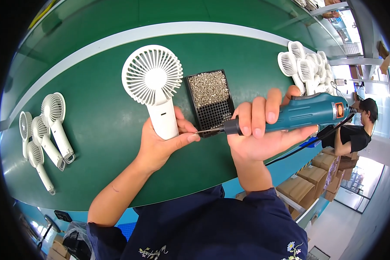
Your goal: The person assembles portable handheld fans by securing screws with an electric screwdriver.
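- Head view, centre of the frame: our left hand (162,141) is closed around the handle of a white handheld fan (154,86), holding it flat on the green desk (99,121), its round grille pointing toward the top of the frame.
- Right of centre, our right hand (264,134) grips a teal electric screwdriver (299,113) lying level; its bit tip sits just beside our left thumb and the fan's handle.
- We judge the main risk here to be that closeness: if the bit slips off, it could catch the thumb or scratch the handle.
- Just behind the bit, a black screw tray (210,104) stands near enough that a sideways swing could knock it and scatter screws.
- The driver's cable (307,145) trails off the desk's lower right edge and could snag there.
- Open room lies at lower centre-left; a row of fans (45,130) occupies the left, a pile of fans (307,65) the upper right.
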Action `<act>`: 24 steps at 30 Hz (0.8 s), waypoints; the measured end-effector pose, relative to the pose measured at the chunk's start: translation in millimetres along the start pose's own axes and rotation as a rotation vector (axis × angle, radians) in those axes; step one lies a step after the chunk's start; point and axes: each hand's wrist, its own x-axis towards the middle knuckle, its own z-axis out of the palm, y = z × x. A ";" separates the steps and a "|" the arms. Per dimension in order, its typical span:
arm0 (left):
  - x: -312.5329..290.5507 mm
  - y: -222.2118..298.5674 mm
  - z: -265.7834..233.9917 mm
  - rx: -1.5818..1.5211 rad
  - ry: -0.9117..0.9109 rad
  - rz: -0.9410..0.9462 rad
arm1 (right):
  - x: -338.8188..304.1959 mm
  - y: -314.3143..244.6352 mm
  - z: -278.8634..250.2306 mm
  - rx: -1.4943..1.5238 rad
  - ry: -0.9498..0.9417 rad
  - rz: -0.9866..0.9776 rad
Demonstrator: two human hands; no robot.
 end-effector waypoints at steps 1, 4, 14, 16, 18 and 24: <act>-0.8 -0.9 -1.9 0.010 0.011 0.022 | -0.1 0.9 0.0 0.004 0.000 0.003; 0.5 -1.7 2.0 0.044 0.023 0.053 | 0.3 -1.8 1.8 -0.022 0.018 0.003; -2.5 -3.1 6.2 0.179 0.060 0.090 | -1.1 5.4 -2.1 -0.055 -0.029 0.006; -1.8 -1.3 7.4 0.198 0.060 0.080 | -0.9 5.0 -2.7 -0.059 -0.028 0.020; -2.2 0.0 5.8 0.218 0.071 0.072 | -0.7 6.5 -3.6 -0.077 -0.024 0.043; -1.9 3.9 8.4 0.248 0.072 0.038 | 0.1 6.6 -3.7 -0.050 -0.047 0.044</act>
